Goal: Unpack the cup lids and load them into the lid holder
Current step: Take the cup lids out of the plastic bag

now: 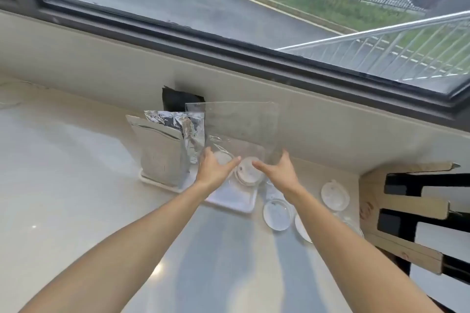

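With my left hand (212, 169) and right hand (278, 171) in a loose grip on the clear bag (241, 129) above the white tray (229, 198), I judge I'm unpacking; next, free the lids (249, 171).

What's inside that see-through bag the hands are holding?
The upright clear bag looks empty up top. White cup lids sit at its bottom, between the left hand and right hand. How many is unclear; the hands hide some.
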